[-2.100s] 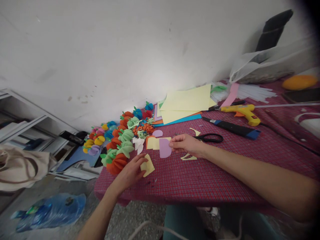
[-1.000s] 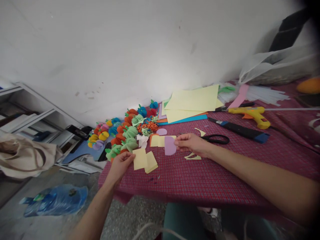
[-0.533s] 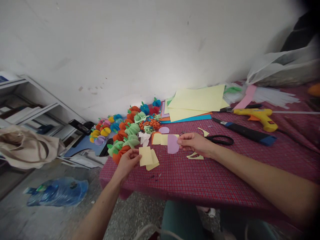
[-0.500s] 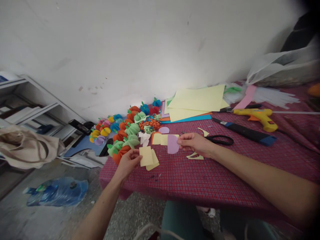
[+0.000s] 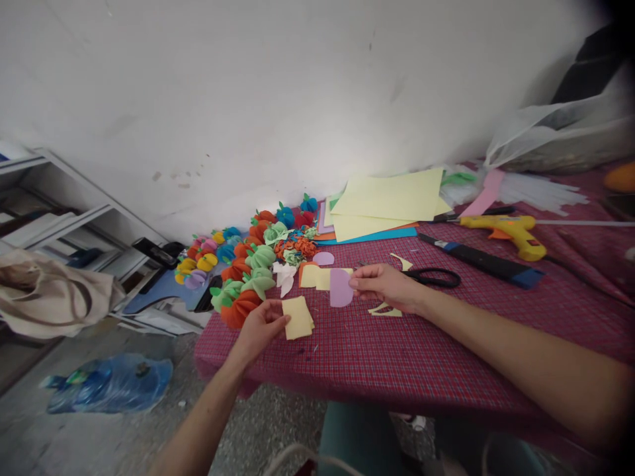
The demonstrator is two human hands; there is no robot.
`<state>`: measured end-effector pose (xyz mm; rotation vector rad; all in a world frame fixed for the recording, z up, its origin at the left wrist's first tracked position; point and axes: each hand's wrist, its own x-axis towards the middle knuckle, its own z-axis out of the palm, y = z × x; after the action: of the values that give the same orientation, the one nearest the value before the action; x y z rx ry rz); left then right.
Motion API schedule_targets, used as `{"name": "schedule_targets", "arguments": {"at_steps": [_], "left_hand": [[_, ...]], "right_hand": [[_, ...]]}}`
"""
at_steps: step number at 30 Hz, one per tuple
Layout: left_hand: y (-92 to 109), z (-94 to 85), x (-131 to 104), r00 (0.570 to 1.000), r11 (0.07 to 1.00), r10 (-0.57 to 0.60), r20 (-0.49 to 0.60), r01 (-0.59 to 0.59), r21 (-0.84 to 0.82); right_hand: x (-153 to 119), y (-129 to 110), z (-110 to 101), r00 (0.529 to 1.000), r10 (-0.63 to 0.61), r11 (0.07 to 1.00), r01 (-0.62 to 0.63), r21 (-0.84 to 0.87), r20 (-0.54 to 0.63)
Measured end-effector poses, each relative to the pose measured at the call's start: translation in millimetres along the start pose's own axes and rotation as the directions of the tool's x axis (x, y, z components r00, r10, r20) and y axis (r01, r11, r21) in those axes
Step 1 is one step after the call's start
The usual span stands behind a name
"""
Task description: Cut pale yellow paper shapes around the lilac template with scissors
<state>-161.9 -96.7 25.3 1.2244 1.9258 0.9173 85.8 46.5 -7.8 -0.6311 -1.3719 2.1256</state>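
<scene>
Small pale yellow cards (image 5: 297,318) are gripped at their left edge by the left hand (image 5: 262,327), just left of centre in the lower half of the frame. Edges are slightly fanned; can't be told whether the whole stack or only the top card is pinched. A lilac piece (image 5: 340,289) with a rounded lower right corner is pinched at its right edge by the right hand (image 5: 380,287), near frame centre. A yellow strip (image 5: 316,276) is partly covered by it; contact between the two can't be confirmed.

A second lilac piece (image 5: 324,258) is seen just above the strip. White crumpled paper (image 5: 284,277) is placed to the strip's left. Yellow offcuts (image 5: 391,313) are left below the right hand; black-handled scissors (image 5: 436,277) are partly hidden behind it.

Pumpkin-shaped ornaments (image 5: 258,258) in orange, green, blue and red are lined up left of centre, with shredded scraps (image 5: 297,248) beside them. Large yellow sheets (image 5: 389,195) are stacked above centre, over a blue sheet (image 5: 380,236). A utility knife (image 5: 489,263) and a yellow glue gun (image 5: 518,231) are laid at right. Everything listed is carried on or held over a red checked tablecloth (image 5: 377,363).
</scene>
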Motion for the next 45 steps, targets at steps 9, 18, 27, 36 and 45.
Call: {"name": "schedule_targets", "arguments": {"at_steps": [9, 18, 27, 36, 45], "left_hand": [[45, 34.0, -5, 0.976, 0.976, 0.196, -0.096, -0.203, -0.075], [72, 88.4, 18, 0.981, 0.752, 0.161, -0.111, -0.195, -0.630], [103, 89.2, 48, 0.912, 0.828, 0.337, -0.233, -0.405, -0.389], [81, 100.0, 67, 0.869, 0.803, 0.447, -0.213, -0.494, -0.333], [81, 98.6, 65, 0.876, 0.750, 0.368, -0.312, -0.478, -0.458]], "right_hand": [[-5, -2, 11, 0.958, -0.282, 0.915, 0.282, -0.289, 0.043], [-10, -8, 18, 0.876, -0.482, 0.762, 0.436, -0.479, 0.030], [-5, -28, -4, 0.789, -0.614, 0.682, 0.510, -0.524, -0.032], [-12, -32, -5, 0.637, -0.766, 0.289, 0.469, -0.834, 0.092], [-12, -21, 1, 0.637, -0.697, 0.023, 0.479, -0.877, 0.330]]}}
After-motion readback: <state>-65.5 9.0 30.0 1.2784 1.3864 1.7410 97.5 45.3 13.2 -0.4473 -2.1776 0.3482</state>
